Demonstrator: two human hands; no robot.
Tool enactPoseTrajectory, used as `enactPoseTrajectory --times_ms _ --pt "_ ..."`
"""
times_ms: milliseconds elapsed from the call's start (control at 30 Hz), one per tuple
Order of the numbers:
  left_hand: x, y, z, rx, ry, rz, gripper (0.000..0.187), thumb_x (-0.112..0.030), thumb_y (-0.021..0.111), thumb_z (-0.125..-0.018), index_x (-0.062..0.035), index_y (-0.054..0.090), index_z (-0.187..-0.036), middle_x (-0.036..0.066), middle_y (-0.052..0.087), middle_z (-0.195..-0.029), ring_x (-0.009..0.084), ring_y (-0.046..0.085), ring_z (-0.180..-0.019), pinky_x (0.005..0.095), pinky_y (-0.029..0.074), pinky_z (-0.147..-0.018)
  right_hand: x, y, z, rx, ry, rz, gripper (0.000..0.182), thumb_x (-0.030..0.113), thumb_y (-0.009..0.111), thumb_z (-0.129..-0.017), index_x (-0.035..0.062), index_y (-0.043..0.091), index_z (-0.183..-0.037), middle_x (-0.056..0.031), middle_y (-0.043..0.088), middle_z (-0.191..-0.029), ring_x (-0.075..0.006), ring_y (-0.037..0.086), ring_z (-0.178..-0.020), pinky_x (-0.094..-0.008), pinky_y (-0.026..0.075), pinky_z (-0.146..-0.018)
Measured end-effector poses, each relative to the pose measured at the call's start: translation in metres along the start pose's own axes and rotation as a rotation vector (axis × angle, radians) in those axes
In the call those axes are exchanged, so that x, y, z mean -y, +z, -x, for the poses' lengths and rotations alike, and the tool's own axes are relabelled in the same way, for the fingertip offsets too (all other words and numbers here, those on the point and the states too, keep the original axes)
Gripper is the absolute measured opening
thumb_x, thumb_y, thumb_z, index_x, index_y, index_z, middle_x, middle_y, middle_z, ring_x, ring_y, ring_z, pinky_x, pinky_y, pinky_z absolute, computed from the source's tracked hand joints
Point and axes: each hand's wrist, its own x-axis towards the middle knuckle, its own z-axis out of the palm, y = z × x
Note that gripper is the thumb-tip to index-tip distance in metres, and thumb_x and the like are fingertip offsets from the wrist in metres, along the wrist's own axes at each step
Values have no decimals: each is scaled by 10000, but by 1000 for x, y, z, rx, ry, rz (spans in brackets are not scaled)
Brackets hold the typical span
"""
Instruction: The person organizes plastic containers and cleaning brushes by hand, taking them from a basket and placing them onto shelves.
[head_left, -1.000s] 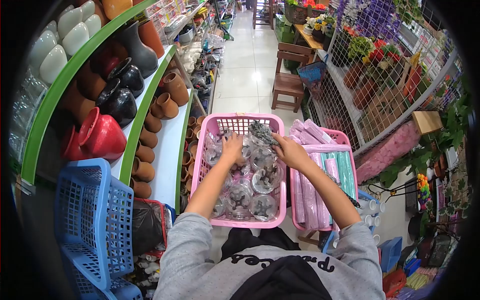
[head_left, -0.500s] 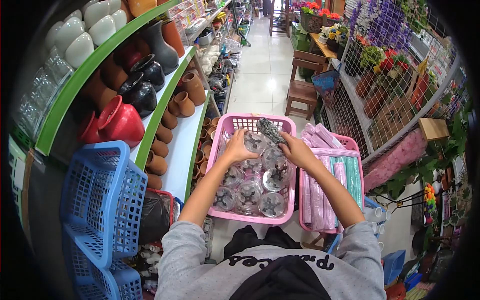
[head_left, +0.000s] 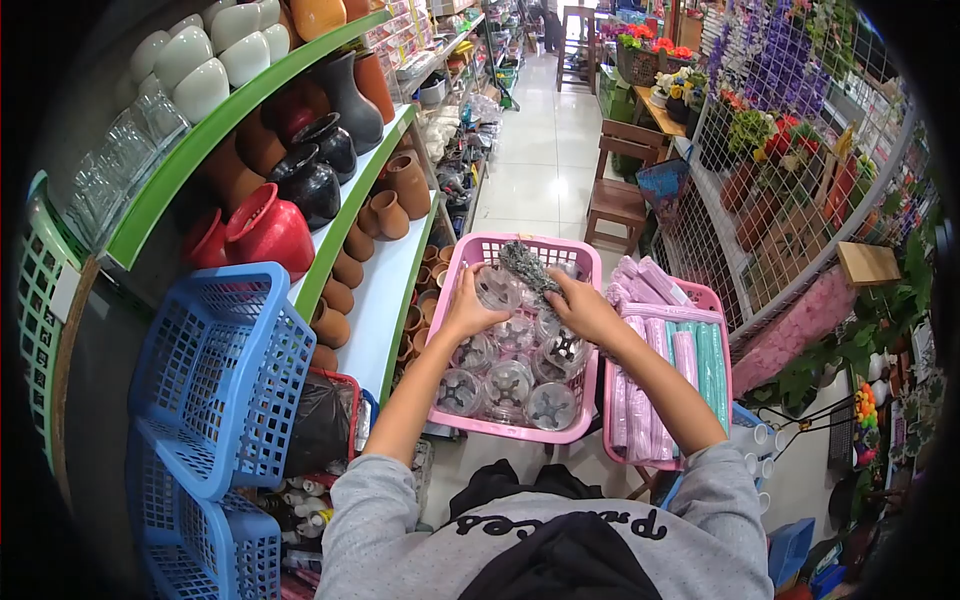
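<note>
In a pink basket (head_left: 515, 431) stand several clear round containers (head_left: 507, 384) with dark shapes showing on them. My left hand (head_left: 472, 308) has its thumb and fingers curved around a clear container (head_left: 497, 287) near the basket's upper left. In my right hand (head_left: 582, 310) is a grey, fuzzy cloth-like bundle (head_left: 528, 268), which stretches over the containers at the far side of the basket. The fingertips of the right hand are partly hidden by the bundle.
A second pink basket (head_left: 610, 400) with wrapped pink and green packs (head_left: 640, 392) adjoins on the right. Blue baskets (head_left: 235, 370) and shelves of pots (head_left: 270, 230) are at left. A wooden chair (head_left: 618, 195) and wire rack (head_left: 800, 250) stand beyond.
The view has shifted, so the baskets and shelves sit slightly farther right. The grey bundle has swung left relative to the basket, over the containers. Both hands keep their holds.
</note>
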Motion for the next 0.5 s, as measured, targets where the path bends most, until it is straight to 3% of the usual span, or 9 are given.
enactPoseTrajectory --times_ms 67,167,233,267,300,367,433,467,500 --pt "4 2 0 -7 35 208 944 -172 855 -488 -19 353 -1273 127 526 -1158 234 511 -1100 350 393 -974 2 9 5 -42 -161 -97 397 184 522 -874 63 465 -1248 -284 599 -955 -422 587 -904 -460 456 -800" --pt "-33 -10 12 22 -33 441 959 -235 868 -481 -43 358 -1271 161 527 -1172 281 508 -1111 366 412 -952 8 23 14 80 -126 107 402 190 522 -861 93 483 -1249 -245 616 -956 -404 603 -852 -469 484 -746" --pt "-16 5 14 -40 57 405 955 -218 869 -486 -38 357 -1272 157 518 -1183 271 520 -1096 370 415 -949 -22 26 0 -19 -129 98 402 179 516 -857 103 489 -1251 -241 627 -884 -399 614 -801 -475 493 -713" --pt "-20 7 20 -57 58 391 945 -213 866 -492 -39 360 -1271 152 532 -1166 267 529 -1082 372 419 -943 -33 20 -8 -19 -29 158 405 173 515 -855 107 486 -1254 -235 629 -856 -399 617 -792 -479 493 -710" --pt "-24 9 23 -73 60 374 934 -208 863 -499 -39 363 -1269 147 545 -1149 264 538 -1068 375 423 -937 -29 12 -12 -21 72 217 409 168 514 -853 110 484 -1257 -230 631 -828 -398 619 -783 -483 494 -708" --pt "-28 8 22 -115 103 295 909 -191 857 -509 -35 371 -1261 147 548 -1143 263 540 -1063 372 424 -935 -16 17 -10 -74 63 150 413 177 509 -853 113 474 -1260 -228 629 -809 -395 621 -774 -486 493 -697" --pt "-31 7 18 -13 42 435 903 -177 851 -519 -31 368 -1267 156 506 -1189 262 510 -1102 363 414 -949 3 34 0 -54 -270 87 409 185 501 -857 121 467 -1260 -221 633 -796 -390 622 -754 -493 492 -679" --pt "-32 5 16 38 13 500 900 -170 848 -523 -29 367 -1270 160 485 -1212 262 495 -1121 358 409 -956 13 34 11 -38 -284 281 399 178 488 -858 129 471 -1254 -215 637 -817 -381 624 -742 -497 491 -671" --pt "-30 4 19 41 15 500 900 -170 848 -523 -29 367 -1270 160 485 -1212 262 495 -1121 358 409 -956 11 31 8 -41 -282 281 399 178 488 -858 129 471 -1254 -215 637 -817 -381 624 -742 -497 491 -671"
